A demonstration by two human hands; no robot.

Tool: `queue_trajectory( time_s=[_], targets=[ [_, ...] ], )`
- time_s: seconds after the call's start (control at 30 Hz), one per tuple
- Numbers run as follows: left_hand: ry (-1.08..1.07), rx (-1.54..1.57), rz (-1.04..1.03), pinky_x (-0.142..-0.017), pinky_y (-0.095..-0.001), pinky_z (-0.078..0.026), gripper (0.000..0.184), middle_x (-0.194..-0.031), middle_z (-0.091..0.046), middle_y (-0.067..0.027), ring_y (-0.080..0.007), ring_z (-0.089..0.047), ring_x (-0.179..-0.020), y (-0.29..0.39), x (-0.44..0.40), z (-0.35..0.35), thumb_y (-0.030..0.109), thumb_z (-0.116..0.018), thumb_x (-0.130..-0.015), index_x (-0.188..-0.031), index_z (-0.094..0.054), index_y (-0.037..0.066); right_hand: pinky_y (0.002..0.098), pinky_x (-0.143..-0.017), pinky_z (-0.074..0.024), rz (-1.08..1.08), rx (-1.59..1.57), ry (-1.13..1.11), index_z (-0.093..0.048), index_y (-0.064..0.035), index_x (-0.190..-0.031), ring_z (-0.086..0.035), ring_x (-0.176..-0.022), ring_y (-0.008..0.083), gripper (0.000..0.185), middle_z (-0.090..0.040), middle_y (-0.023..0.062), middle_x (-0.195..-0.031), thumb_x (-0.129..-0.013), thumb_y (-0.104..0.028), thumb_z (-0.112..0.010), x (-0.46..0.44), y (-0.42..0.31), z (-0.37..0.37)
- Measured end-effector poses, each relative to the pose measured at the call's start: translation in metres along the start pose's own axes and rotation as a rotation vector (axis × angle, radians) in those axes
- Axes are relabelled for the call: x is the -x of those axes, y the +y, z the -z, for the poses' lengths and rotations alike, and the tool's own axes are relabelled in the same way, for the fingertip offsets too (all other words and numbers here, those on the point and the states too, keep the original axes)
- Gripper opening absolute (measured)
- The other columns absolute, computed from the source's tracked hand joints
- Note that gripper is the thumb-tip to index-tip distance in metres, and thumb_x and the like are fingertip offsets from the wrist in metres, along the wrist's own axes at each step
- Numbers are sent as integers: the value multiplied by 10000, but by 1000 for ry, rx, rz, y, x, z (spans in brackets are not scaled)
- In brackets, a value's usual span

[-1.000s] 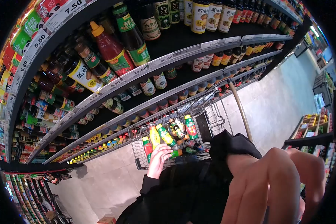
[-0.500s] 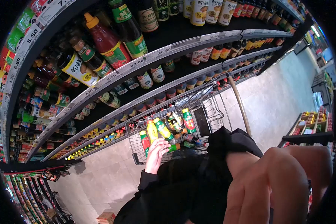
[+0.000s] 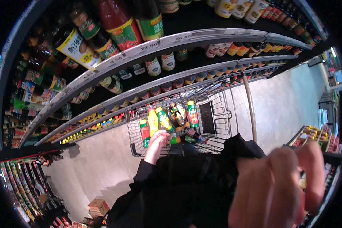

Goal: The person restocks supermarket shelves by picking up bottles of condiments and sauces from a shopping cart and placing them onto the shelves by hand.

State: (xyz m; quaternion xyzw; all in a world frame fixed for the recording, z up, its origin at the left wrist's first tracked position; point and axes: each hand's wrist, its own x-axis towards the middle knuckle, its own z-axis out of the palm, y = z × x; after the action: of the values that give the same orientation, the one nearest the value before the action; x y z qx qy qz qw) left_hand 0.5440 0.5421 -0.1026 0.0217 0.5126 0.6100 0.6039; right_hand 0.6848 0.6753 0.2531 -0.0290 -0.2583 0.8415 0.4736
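My left hand (image 3: 158, 143), in a black sleeve, hangs over the near side of a wire shopping cart (image 3: 132, 149). Its fingers are loosely bent and partly apart, with nothing visible in them. Just beyond the fingertips stand a yellow bottle (image 3: 153, 122) and a green bottle with a yellow label (image 3: 165, 120). The cart also holds a green bottle with a red label (image 3: 192, 114), a red-and-green one (image 3: 144, 133) and a dark bottle (image 3: 193, 133) lying down. Very close to the camera, my right hand (image 3: 268, 186) looms large with bent, motion-blurred fingers; its fingertips are hard to make out.
Shelves (image 3: 212, 36) of sauce bottles run along the cart's far side. The cart's handle (image 3: 249, 102) is at its right end. A cardboard box (image 3: 98, 207) sits on the floor at lower left. Another goods display (image 3: 318, 133) stands at right.
The view has shifted, so the shelves appear higher. My right hand has moved slightly lower in the picture and its fingers have changed pose. My left hand stays over the cart's near side.
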Motion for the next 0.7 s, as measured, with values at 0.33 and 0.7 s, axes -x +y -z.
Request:
queue_trajectory(
  time_s=[0.33,0.7],
  targets=[
    [384,-214,7,-689,-296,-447,199,-890,-591,-14,-140,-580,-789,-61,-93,83,165,-597,-862,-1046,-552,103,391,-731,-503,-463,1677,114,-609,0,-997,-647,-813,347,202,-637,201,-863,-825,-95,-658,108,75,357],
    [271,-440,285,-371,-313,-390,270,-585,-590,-93,-178,-526,-405,-193,-234,142,218,-710,-813,-736,-613,-22,388,-497,-402,-15,2246,-93,-558,-108,-678,-529,-547,258,99,-516,48,-598,-633,-134,-642,213,74,431]
  ],
)
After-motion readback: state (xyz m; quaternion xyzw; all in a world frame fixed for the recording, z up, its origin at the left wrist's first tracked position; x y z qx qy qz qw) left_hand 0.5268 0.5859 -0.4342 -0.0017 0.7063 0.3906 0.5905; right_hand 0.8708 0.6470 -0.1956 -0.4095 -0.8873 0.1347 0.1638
